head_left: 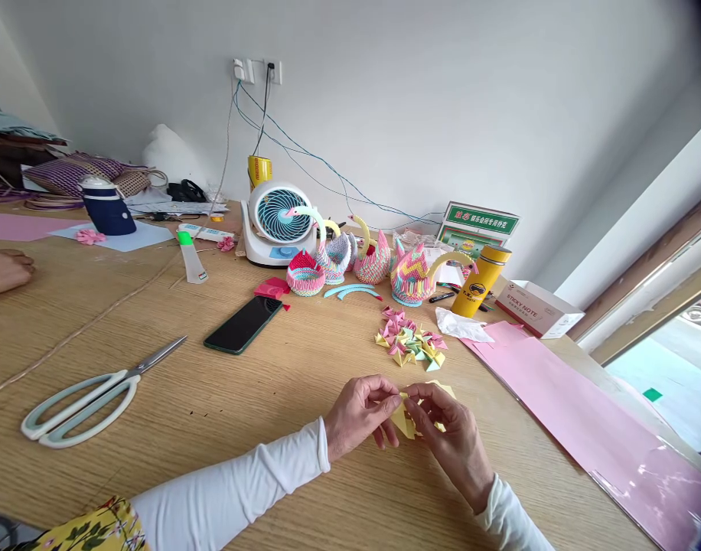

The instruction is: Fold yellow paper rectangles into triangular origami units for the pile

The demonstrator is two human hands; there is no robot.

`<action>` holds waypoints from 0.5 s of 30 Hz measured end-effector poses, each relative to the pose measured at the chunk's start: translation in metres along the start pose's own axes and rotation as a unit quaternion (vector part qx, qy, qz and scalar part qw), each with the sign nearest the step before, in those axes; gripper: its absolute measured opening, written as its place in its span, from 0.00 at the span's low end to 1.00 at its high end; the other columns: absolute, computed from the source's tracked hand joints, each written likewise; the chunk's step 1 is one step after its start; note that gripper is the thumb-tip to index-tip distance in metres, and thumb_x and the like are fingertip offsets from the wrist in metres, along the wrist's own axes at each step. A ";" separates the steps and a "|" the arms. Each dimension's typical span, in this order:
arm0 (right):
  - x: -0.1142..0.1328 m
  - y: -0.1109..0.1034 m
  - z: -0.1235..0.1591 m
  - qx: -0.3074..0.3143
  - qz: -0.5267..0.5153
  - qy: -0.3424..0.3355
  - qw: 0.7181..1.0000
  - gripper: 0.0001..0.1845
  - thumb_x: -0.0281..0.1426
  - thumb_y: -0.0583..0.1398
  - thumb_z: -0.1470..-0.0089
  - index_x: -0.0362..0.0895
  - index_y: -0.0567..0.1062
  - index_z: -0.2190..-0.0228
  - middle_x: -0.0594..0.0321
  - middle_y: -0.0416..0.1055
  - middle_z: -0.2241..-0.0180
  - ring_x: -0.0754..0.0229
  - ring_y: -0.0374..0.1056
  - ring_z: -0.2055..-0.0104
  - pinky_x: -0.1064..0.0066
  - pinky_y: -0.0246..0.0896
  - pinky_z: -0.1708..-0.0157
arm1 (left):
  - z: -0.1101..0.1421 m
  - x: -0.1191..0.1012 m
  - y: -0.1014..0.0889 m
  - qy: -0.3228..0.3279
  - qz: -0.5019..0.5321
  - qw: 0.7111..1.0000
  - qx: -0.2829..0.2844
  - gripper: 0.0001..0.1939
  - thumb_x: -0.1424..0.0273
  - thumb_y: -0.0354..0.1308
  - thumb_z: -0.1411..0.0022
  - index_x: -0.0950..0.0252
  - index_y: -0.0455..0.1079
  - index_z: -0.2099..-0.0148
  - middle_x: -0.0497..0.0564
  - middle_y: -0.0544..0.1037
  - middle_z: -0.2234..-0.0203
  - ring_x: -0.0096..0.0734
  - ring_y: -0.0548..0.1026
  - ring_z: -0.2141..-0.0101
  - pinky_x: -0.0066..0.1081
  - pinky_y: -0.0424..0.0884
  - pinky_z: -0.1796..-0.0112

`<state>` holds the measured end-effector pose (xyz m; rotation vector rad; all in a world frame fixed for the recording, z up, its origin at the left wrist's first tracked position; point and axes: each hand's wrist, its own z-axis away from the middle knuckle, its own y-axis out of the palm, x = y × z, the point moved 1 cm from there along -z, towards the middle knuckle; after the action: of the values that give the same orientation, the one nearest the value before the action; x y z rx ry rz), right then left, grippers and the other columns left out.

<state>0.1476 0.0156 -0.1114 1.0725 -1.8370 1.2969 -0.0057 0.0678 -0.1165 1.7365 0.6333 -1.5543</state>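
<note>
In the head view, the left hand [356,413] and right hand [454,432] nearly meet, fingertips pinching a small yellow paper [404,396] on the near side of the pile of folded pieces [411,338]. More yellow papers [406,425] lie under the hands. Left of the pile is a phone [244,324]; just behind it, a paper swan [411,279]; to its right, pink sheets [591,413].

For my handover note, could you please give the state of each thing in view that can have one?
Scissors: shut, lying flat
Phone: face up, screen dark
Translucent bottle: green cap on
Yellow flask: upright, lid on
Folded paper pieces: heaped loosely
Yellow paper: held by left fingers and right fingers
Fan: upright; running unclear
</note>
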 end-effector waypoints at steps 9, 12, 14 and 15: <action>-0.003 0.000 -0.001 0.004 -0.010 0.003 1.000 0.10 0.38 0.58 0.44 0.43 0.74 0.68 0.63 0.69 0.76 0.64 0.63 0.78 0.74 0.61 0.78 | -0.001 0.002 0.000 -0.003 -0.010 1.000 0.001 0.20 0.56 0.58 0.45 0.71 0.67 0.64 0.50 0.73 0.76 0.24 0.73 0.84 0.18 0.64 0.87; -0.001 0.000 -0.001 0.008 -0.034 0.018 0.999 0.11 0.38 0.59 0.45 0.43 0.73 0.68 0.63 0.69 0.76 0.64 0.64 0.77 0.74 0.61 0.78 | 0.000 0.001 0.000 0.004 -0.026 1.000 0.000 0.19 0.56 0.57 0.44 0.71 0.67 0.64 0.50 0.74 0.74 0.24 0.74 0.83 0.17 0.62 0.87; -0.001 0.000 -0.001 0.012 -0.063 0.039 0.997 0.12 0.40 0.59 0.45 0.43 0.73 0.69 0.63 0.67 0.77 0.64 0.64 0.77 0.75 0.60 0.78 | 0.001 0.000 0.000 0.012 -0.045 0.999 -0.001 0.19 0.56 0.56 0.42 0.70 0.67 0.64 0.51 0.74 0.74 0.24 0.74 0.83 0.17 0.61 0.87; 0.000 0.000 -0.001 0.013 -0.081 0.052 0.995 0.14 0.41 0.58 0.44 0.43 0.72 0.70 0.64 0.66 0.77 0.65 0.63 0.77 0.75 0.60 0.78 | 0.001 0.000 0.000 0.016 -0.056 0.998 -0.001 0.19 0.56 0.55 0.42 0.70 0.67 0.64 0.50 0.74 0.74 0.24 0.74 0.83 0.17 0.61 0.87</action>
<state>0.1475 0.0165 -0.1118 1.1225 -1.6264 1.2585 -0.0064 0.0671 -0.1169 1.7537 0.7598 -1.6024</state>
